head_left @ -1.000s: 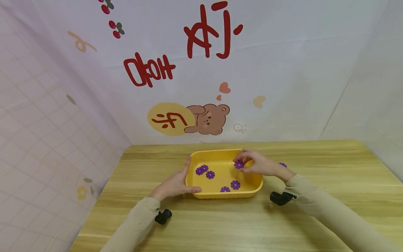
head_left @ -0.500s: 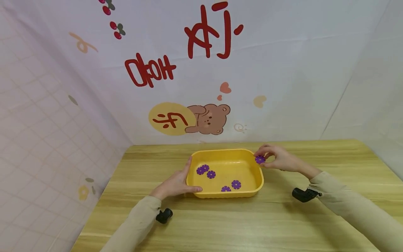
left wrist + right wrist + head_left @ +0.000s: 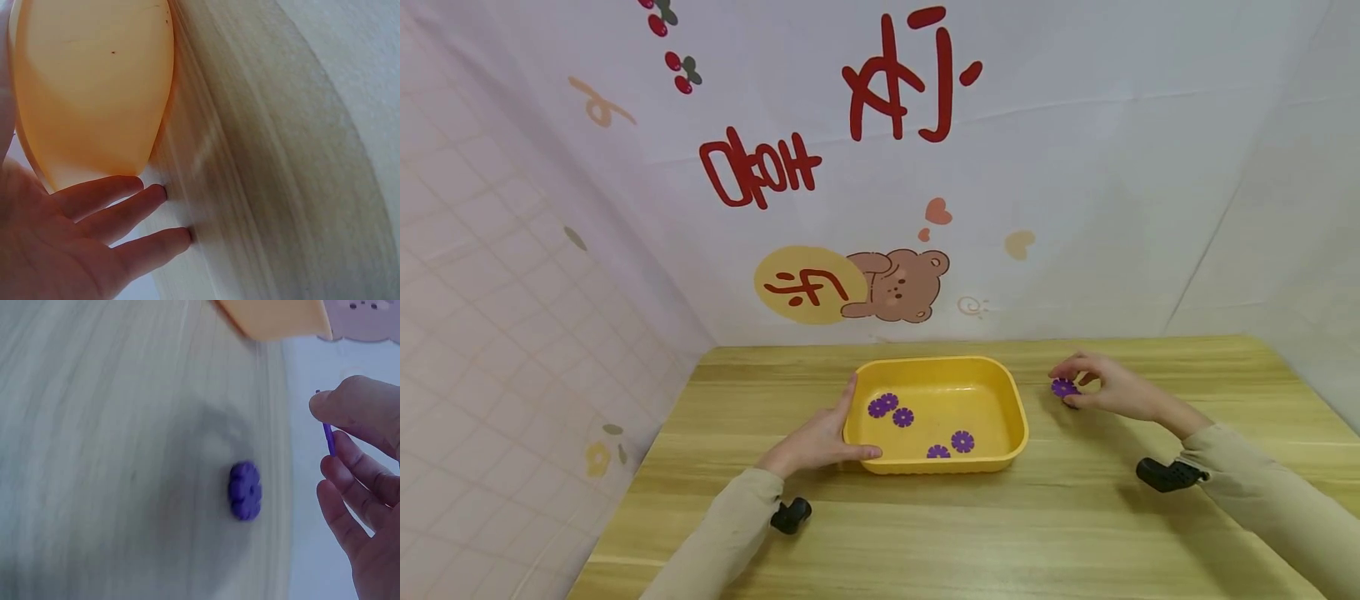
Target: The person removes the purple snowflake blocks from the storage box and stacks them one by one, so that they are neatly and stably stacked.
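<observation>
Since the earlier frame, the right hand (image 3: 1108, 390) has travelled rightward from the tray's right end, carrying a purple disc (image 3: 1063, 387); the left hand (image 3: 816, 437) has kept its position.

Left hand: fingers extended and spread, not clenched. Thumb lies over the near rim of the yellow tray (image 3: 936, 467), index finger along its left end. Three other fingers (image 3: 134, 253) reach out straight below the tray's end in the left wrist view. A black wrist device (image 3: 791, 515) sits nearer the viewer than these fingers.

Right of the left fingers, inside the tray, are three purple discs (image 3: 903, 417), two of them overlapping. Beyond these, farther from the thumb, lie two further discs (image 3: 962, 442); the near rim partly hides one.

Right hand: thumb and fingertips pinch the single disc by its edges, remaining fingers loosely bent. It is outside the tray, over the wooden table (image 3: 925, 542). Beneath the fingers stands a purple stack (image 3: 245, 490), apart from the held disc and largely covered by hand and disc in the head view.
</observation>
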